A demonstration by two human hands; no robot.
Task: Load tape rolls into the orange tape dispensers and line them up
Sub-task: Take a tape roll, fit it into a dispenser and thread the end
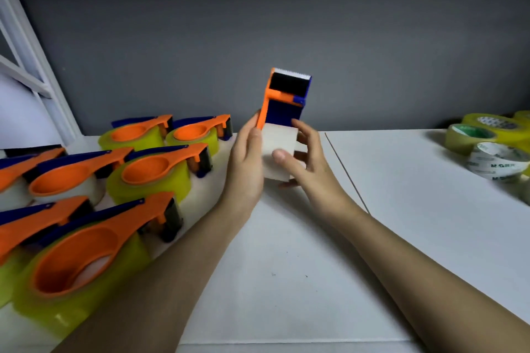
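Note:
An orange and blue tape dispenser [288, 97] stands upright above the table's middle, its toothed blade on top. A whitish tape roll [279, 146] sits in its lower part. My left hand [246, 157] grips the dispenser's orange side and the roll from the left. From the right, my right hand [304, 157] holds the roll, thumb on its front face. Several loaded orange dispensers [149, 172] lie in rows at the left, on yellow or white rolls.
Loose tape rolls, yellow [470, 137] and white [496, 163], are stacked at the far right of the white table [415, 180]. A seam [347, 172] runs across the tabletop. A grey wall stands behind; a white frame [31, 66] leans at the left.

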